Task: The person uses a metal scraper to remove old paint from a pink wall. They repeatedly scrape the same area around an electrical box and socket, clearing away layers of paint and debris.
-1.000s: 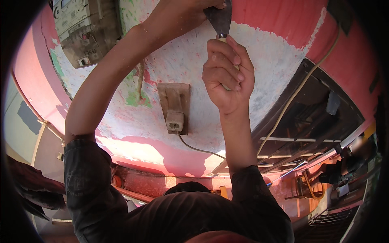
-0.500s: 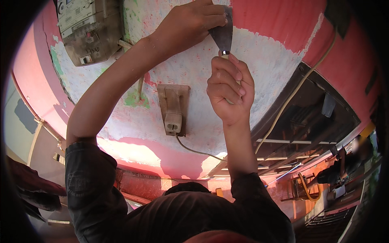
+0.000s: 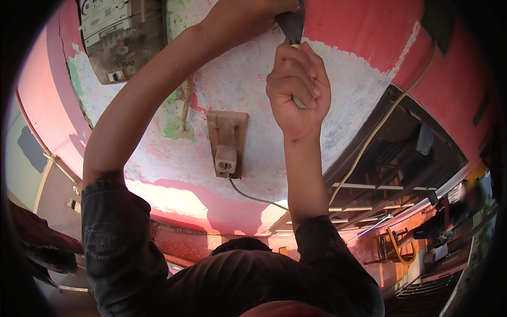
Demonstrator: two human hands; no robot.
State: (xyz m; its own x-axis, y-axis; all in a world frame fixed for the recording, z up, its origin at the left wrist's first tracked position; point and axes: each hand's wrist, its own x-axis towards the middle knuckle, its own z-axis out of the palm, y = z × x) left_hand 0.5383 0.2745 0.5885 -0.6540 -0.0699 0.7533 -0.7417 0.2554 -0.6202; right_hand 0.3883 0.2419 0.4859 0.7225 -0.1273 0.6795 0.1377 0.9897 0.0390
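Note:
My right hand point(image 3: 300, 90) is wrapped round the pale handle of a paint scraper point(image 3: 292, 25), blade pointing up the wall. At the top edge of the view, my left hand point(image 3: 253, 15) has its bent fingers against the scraper's dark metal blade; the fingertips are partly cut off by the frame. The blade lies over the border between red paint point(image 3: 359, 34) and a pale, scraped patch of wall point(image 3: 253, 79). Its upper edge is out of view.
An electricity meter point(image 3: 124, 47) hangs left of my left forearm. Below my hands sits a wall socket point(image 3: 226, 158) with a cable. A dark window point(image 3: 396, 142) with a hanging cord point(image 3: 391, 108) is at right. Another person point(image 3: 441, 222) is near a wooden chair point(image 3: 396, 245).
Both hands and the scraper have moved up the wall, so the blade and my left hand are now partly beyond the top edge. My grip on the handle looks the same.

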